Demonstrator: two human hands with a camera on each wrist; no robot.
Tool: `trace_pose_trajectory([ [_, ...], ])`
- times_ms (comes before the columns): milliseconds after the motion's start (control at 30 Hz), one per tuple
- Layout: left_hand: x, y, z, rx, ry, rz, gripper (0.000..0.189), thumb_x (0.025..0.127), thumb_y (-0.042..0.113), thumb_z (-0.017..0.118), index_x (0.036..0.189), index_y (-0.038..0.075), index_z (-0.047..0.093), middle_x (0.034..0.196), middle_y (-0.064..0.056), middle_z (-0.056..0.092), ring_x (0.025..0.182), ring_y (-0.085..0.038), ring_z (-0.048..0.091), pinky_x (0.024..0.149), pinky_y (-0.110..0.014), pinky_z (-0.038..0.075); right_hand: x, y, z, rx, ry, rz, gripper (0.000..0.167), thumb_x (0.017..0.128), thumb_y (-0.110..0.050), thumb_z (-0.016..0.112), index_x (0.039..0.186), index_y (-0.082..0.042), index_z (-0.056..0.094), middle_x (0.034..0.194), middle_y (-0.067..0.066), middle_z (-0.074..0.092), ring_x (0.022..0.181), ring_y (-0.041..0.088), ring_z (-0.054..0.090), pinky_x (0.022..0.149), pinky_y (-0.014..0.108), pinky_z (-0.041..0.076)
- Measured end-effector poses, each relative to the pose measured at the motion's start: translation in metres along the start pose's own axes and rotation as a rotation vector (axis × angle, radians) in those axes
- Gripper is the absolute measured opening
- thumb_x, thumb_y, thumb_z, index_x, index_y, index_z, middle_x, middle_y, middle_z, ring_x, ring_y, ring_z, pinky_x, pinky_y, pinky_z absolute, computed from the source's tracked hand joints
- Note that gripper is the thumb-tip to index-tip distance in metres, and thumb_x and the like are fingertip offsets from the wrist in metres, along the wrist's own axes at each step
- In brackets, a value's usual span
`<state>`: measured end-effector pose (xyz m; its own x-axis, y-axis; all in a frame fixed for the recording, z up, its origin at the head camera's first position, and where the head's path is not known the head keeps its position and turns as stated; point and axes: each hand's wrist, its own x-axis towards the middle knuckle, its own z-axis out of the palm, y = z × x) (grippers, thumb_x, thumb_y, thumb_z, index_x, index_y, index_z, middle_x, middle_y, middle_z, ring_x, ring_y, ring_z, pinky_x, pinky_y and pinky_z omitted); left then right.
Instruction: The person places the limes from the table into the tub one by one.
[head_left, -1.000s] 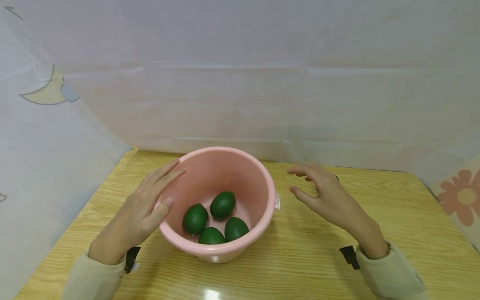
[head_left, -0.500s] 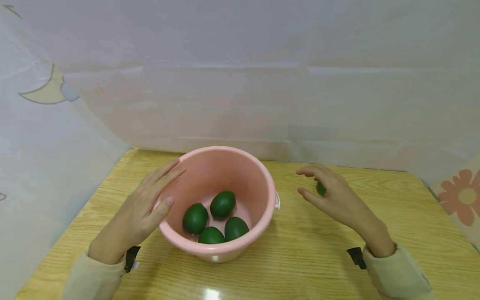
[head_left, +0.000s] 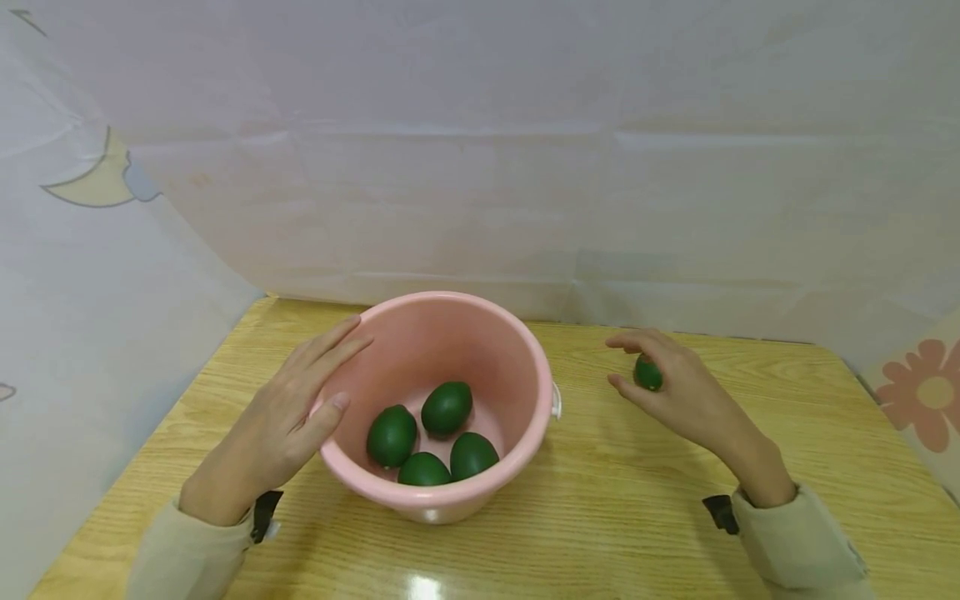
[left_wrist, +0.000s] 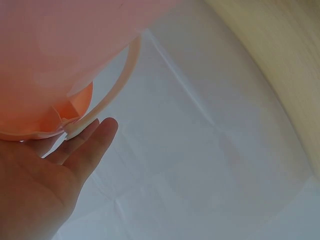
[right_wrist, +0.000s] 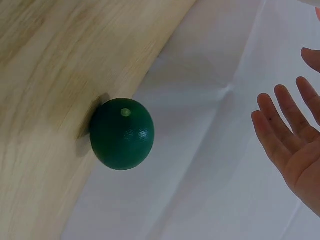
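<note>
My left hand rests on the left rim of a pink bucket, its fingers extended across the edge. Seen from the left wrist, those fingers lie beside the rim near the bucket's curved handle. Several dark green, lime-like fruits, including one lime, lie at the bottom of the bucket. My right hand hovers over the table at right, thumb and fingers spread apart, holding nothing. Another lime sits on the table beyond it, partly hidden by the hand; the right wrist view shows this lime whole, apart from the fingers.
Pale wood-grain table beneath everything. A whitish sheet hangs behind the table's far edge, with more sheeting at both sides. A white handle fitting sticks out from the bucket's right side.
My right hand has shifted slightly rightward, and the lime on the table, almost hidden before, now shows between thumb and fingers. The left hand and bucket stay in place.
</note>
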<state>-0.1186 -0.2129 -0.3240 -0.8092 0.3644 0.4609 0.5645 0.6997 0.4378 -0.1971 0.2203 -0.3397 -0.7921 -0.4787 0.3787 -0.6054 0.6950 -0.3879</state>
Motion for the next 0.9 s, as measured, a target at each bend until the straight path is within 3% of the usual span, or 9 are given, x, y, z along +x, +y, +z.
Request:
trace_pose_trajectory([
  [100, 0.001, 0.001, 0.0, -0.004, 0.017, 0.015, 0.056, 0.094, 0.012, 0.052, 0.149, 0.017, 0.046, 0.16, -0.005, 0.035, 0.145, -0.031, 0.034, 0.104, -0.064, 0.036, -0.001, 0.005, 0.0, 0.013, -0.007, 0.033, 0.043, 0.089, -0.012, 0.072, 0.13, -0.005, 0.06, 0.125, 0.014, 0.063, 0.105, 0.031, 0.064, 0.083, 0.05, 0.054],
  [167, 0.002, 0.001, 0.001, -0.007, 0.026, 0.022, 0.056, 0.094, 0.011, 0.052, 0.149, 0.017, 0.046, 0.16, -0.005, 0.035, 0.145, -0.031, 0.035, 0.103, -0.064, 0.036, -0.002, 0.008, 0.0, 0.02, -0.011, 0.047, 0.044, 0.089, -0.012, 0.073, 0.13, -0.005, 0.06, 0.123, 0.014, 0.063, 0.107, 0.033, 0.063, 0.083, 0.052, 0.054],
  [367, 0.002, 0.002, 0.001, -0.008, 0.038, 0.034, 0.056, 0.094, 0.011, 0.051, 0.149, 0.017, 0.047, 0.16, -0.005, 0.036, 0.144, -0.031, 0.036, 0.103, -0.065, 0.036, -0.003, 0.015, 0.001, -0.001, -0.029, 0.079, 0.045, 0.09, -0.013, 0.072, 0.132, -0.004, 0.059, 0.126, 0.016, 0.062, 0.107, 0.034, 0.063, 0.081, 0.051, 0.053],
  [633, 0.002, 0.003, 0.001, -0.01, 0.032, 0.035, 0.055, 0.094, 0.012, 0.051, 0.149, 0.015, 0.046, 0.159, -0.007, 0.036, 0.144, -0.031, 0.035, 0.104, -0.065, 0.036, -0.007, 0.027, 0.0, 0.015, -0.071, 0.162, 0.048, 0.094, -0.021, 0.069, 0.136, -0.004, 0.056, 0.133, 0.019, 0.058, 0.121, 0.041, 0.054, 0.094, 0.06, 0.045],
  [900, 0.0, 0.001, 0.001, 0.004, 0.004, 0.004, 0.056, 0.095, 0.012, 0.05, 0.15, 0.018, 0.044, 0.16, -0.007, 0.034, 0.146, -0.032, 0.033, 0.105, -0.065, 0.035, -0.011, 0.039, 0.0, 0.019, -0.086, 0.2, 0.053, 0.095, -0.03, 0.067, 0.138, -0.002, 0.054, 0.13, 0.02, 0.058, 0.115, 0.042, 0.055, 0.088, 0.06, 0.046],
])
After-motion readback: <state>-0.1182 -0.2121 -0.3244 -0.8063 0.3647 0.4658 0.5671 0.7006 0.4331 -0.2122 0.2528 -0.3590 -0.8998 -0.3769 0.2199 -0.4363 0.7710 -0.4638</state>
